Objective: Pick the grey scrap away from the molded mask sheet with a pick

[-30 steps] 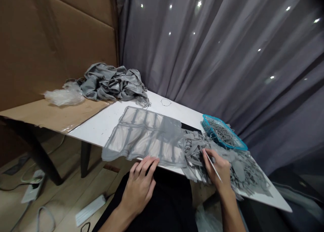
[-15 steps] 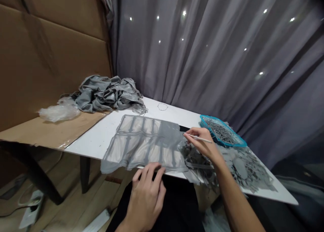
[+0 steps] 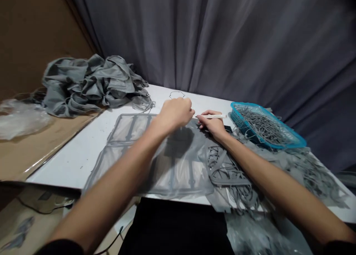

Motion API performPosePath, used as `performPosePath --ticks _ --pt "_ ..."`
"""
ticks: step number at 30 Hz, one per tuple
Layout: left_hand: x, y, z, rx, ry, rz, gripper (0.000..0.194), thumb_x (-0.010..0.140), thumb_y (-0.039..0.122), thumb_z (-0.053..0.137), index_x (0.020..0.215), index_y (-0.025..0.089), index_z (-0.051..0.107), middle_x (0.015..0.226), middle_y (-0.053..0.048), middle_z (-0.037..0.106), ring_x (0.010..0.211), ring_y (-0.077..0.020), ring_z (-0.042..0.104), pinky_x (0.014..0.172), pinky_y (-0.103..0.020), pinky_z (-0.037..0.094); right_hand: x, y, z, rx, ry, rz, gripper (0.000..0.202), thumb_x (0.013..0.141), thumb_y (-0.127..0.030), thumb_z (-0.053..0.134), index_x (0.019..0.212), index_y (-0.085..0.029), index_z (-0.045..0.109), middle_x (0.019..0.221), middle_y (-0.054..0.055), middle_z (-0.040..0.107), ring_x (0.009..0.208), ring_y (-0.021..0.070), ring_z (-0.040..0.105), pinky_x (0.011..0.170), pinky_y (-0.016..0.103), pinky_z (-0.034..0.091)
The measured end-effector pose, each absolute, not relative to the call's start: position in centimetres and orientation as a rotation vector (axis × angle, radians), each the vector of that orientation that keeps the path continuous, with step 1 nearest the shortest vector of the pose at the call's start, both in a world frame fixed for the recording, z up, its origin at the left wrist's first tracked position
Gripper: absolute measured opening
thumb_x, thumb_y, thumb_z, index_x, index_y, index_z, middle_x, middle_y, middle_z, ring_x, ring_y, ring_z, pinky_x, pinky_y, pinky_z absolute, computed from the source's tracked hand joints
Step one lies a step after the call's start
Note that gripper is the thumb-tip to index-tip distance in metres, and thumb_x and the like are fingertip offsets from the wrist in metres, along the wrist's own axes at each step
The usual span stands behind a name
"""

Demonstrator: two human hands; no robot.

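My right hand (image 3: 211, 124) grips a slim white pen-like tool (image 3: 215, 116), whose dark narrow tip points left. Just left of that tip is my left hand (image 3: 178, 112), fingers curled; whatever they pinch, if anything, is hidden. Both hands are over the far right part of a grey panel (image 3: 164, 173) with sheer, pale window-like sections and grey bands, lying flat on the white table. My left forearm crosses above the panel and covers part of it. Beside the panel's right edge lie tangled grey straps or strips (image 3: 225, 166).
A blue plastic basket (image 3: 297, 138) full of thin grey pieces stands at right, with more grey scraps (image 3: 314, 173) around it. Crumpled grey fabric items (image 3: 91, 82) are heaped at far left by clear plastic (image 3: 23, 118). A thin cord loop (image 3: 177, 93) lies at the back.
My left hand has moved from the panel's front edge up to its far right part. My right hand still holds the white tool, now close to the left hand. The view has shifted closer.
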State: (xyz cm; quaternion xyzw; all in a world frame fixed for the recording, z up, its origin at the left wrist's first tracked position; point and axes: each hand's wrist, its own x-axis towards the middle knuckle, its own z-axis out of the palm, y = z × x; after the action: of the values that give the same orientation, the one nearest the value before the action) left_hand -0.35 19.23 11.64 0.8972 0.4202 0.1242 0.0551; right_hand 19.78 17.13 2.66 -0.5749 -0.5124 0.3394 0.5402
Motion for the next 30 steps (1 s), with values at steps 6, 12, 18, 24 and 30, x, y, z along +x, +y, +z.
performPosePath --ticks 6,12,18,24,30 --pt "-1.4 26.3 13.7 2.686 0.953 -0.181 0.032 0.106 0.036 0.054 0.106 0.016 0.078 0.095 -0.008 0.080 0.090 -0.0248 0.077 0.088 -0.038 0.054 21.3 15.8 2.6 -1.332 -1.131 0.818 0.038 0.072 -0.050 0.096 0.083 -0.021 0.074 0.070 0.004 0.080 0.051 0.0160 0.070 0.048 0.024 0.053" --pt "-5.8 29.0 11.7 2.713 0.867 -0.338 0.029 0.106 0.036 0.053 0.111 0.019 0.076 0.097 -0.006 0.080 0.082 -0.0211 0.073 0.077 -0.032 0.050 21.1 15.6 2.4 -1.343 -1.255 0.911 0.049 0.073 -0.062 0.099 0.084 -0.020 0.076 0.072 0.007 0.081 0.058 0.0213 0.076 0.055 0.029 0.061" --pt "-13.9 28.2 9.5 2.808 1.230 -0.414 0.037 0.114 0.046 0.050 0.134 0.017 0.063 0.131 -0.012 0.071 0.097 -0.0227 0.071 0.088 -0.032 0.054 21.6 16.0 1.9 -1.357 -1.452 0.828 0.030 0.084 -0.051 0.087 0.079 -0.021 0.083 0.075 0.007 0.082 0.067 0.0217 0.075 0.058 0.029 0.054" --pt "-17.6 27.8 9.5 2.772 1.209 -0.472 0.024 0.111 0.032 0.053 0.121 0.015 0.066 0.130 -0.010 0.069 0.097 -0.0188 0.071 0.094 -0.027 0.054 21.7 16.0 1.1 -1.377 -1.585 0.885 0.024 0.085 -0.044 0.080 0.075 -0.023 0.085 0.072 0.004 0.081 0.065 0.0207 0.069 0.059 0.030 0.047" --pt "-16.3 29.0 11.2 2.815 1.449 -0.333 0.019 0.108 0.036 0.059 0.119 0.021 0.065 0.110 -0.010 0.076 0.103 -0.0281 0.072 0.100 -0.038 0.052 21.7 15.7 0.5 -1.390 -1.644 0.838 0.023 0.084 -0.043 0.078 0.072 -0.024 0.083 0.073 0.004 0.081 0.071 0.0239 0.072 0.062 0.032 0.048"
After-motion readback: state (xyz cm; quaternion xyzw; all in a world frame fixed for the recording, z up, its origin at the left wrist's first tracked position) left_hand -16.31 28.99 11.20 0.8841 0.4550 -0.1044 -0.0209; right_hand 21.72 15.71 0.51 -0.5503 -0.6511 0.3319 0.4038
